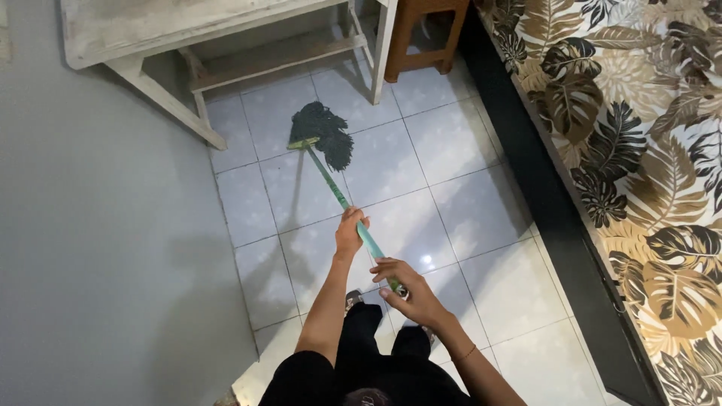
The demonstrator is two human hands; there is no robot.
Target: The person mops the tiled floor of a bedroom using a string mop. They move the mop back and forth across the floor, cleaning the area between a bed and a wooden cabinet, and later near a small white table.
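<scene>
- The left hand point(350, 231) wraps tight around the green mop handle point(338, 192), farther down the stick, so it can steer the mop.
- The right hand point(406, 287) closes around the top end of the same handle, near the body, so it can push and pull.
- The mop head point(325, 134) is dark and stringy. It lies flat on the tiled floor point(451, 203), just in front of the white table point(188, 30), so the strings touch the tiles.
- The stick leans from the hands down to the floor.
- A brown stool point(425, 34) stands beside the table leg.
- A bed with a leaf-print cover point(647, 150) runs along the right side.
- Count: one mop, two hands, one table, one stool, one bed.
</scene>
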